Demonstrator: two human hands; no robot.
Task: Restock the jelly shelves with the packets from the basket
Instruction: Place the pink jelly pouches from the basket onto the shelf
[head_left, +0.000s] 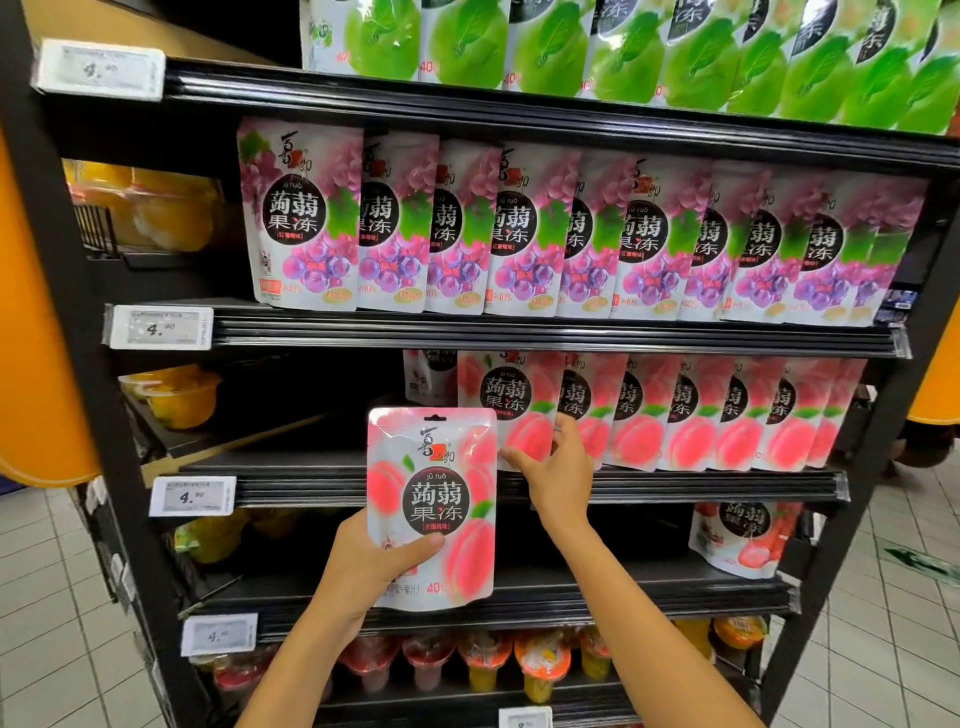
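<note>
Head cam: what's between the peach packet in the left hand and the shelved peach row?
In the head view, just the right hand, touching the peach row's front packet.

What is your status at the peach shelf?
Left hand grips peach jelly packet. Right hand touches shelved peach row. Nothing between packet and shelf.

You face a shelf rack (519, 338). On its top level stands a row of packets (675, 47); directly below, the grape packets (571, 228) overlap from left of centre to the right end. One level down, the peach row (701, 410) sits on the right part of its shelf. Your left hand (374, 566) holds a peach packet (431, 499) upright before that shelf's edge, left of the row. Your right hand (556, 467) touches the row's leftmost packet. Beneath, a lone packet (737, 540) stands far right, and cups (493, 665) line the lowest shelf.
</note>
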